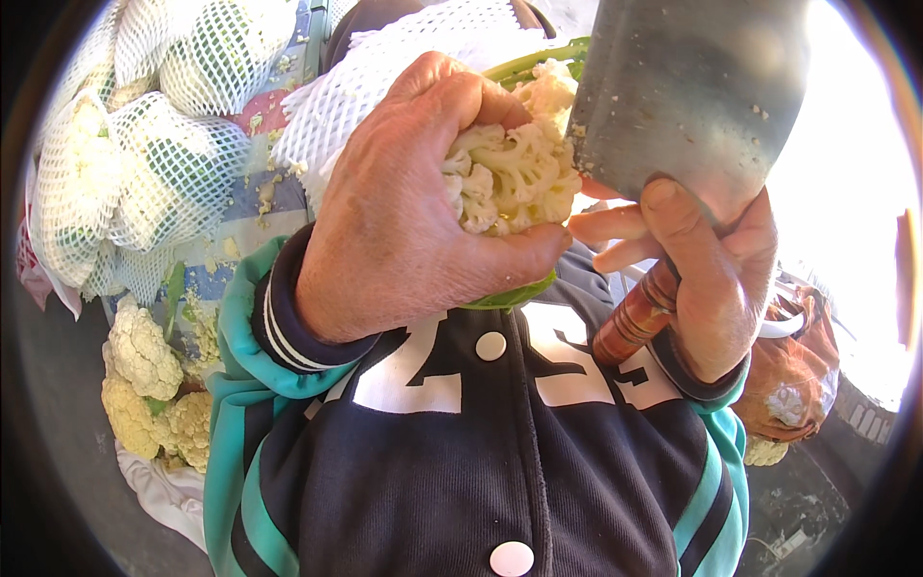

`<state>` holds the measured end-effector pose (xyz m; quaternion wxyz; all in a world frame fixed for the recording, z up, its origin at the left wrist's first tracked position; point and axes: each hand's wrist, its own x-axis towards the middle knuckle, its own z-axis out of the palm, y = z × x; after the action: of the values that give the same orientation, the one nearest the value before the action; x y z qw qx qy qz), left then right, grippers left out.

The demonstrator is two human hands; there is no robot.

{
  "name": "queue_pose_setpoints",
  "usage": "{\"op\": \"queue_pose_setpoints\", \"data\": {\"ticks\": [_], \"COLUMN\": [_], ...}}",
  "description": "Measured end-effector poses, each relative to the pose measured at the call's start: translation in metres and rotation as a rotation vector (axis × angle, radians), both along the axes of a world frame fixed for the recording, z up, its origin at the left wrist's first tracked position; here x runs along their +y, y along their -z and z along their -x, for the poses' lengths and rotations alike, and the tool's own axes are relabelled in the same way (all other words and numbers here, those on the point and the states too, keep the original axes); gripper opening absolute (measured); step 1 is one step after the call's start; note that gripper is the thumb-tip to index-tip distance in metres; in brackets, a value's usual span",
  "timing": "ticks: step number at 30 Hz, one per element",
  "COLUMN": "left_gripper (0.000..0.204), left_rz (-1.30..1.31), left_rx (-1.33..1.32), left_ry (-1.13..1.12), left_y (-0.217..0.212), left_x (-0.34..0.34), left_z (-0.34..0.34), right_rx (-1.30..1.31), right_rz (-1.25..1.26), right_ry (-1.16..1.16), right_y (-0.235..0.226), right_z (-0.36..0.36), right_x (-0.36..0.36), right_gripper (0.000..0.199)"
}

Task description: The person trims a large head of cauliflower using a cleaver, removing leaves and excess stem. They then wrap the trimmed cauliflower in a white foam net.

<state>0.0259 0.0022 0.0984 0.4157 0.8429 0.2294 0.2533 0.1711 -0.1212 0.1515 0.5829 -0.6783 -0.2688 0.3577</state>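
My left hand (404,207) is wrapped round a pale cauliflower head (514,178), thumb below and fingers above. A green stalk and leaf show at its far side, and another leaf hangs beneath. In my right hand (707,264) is a cleaver (692,87), its broad grey blade pointing up and away, with bits of cauliflower stuck to it. The thumb presses on the blade near its base, while some fingers stretch toward the cauliflower. The reddish-brown handle (635,313) slants down below the palm. The blade's left edge is right beside the cauliflower; whether it touches cannot be told.
White foam netting (409,62) lies beyond my left hand. Several net-wrapped cauliflowers (178,159) are heaped at the far left. Loose cauliflower pieces (144,351) sit below them, with crumbs on a blue cloth (245,207). A brown bag (793,370) stands at the right; strong glare hides the far right.
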Motion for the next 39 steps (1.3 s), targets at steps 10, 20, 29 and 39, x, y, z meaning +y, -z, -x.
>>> {"op": "queue_pose_setpoints", "data": {"ticks": [10,20,29,39], "left_gripper": [0.052,0.055,0.057,0.062], "left_rz": [0.072,0.18,0.237,0.57], "left_rx": [-0.012,0.001,0.046,-0.049], "left_ry": [0.045,0.027,0.047,0.059], "left_y": [0.001,-0.001,-0.004,-0.003], "left_x": [0.004,0.003,0.004,0.007], "left_z": [0.004,0.006,0.008,0.01], "right_rx": [0.032,0.022,-0.027,0.527], "right_rz": [-0.116,-0.097,-0.153,-0.183], "right_ry": [0.005,0.035,-0.073,-0.297], "right_y": [0.015,0.008,0.02,0.032], "right_z": [-0.001,-0.004,-0.006,-0.047], "right_x": [0.007,-0.002,0.002,0.003], "right_gripper": [0.023,0.025,0.028,0.025]}}
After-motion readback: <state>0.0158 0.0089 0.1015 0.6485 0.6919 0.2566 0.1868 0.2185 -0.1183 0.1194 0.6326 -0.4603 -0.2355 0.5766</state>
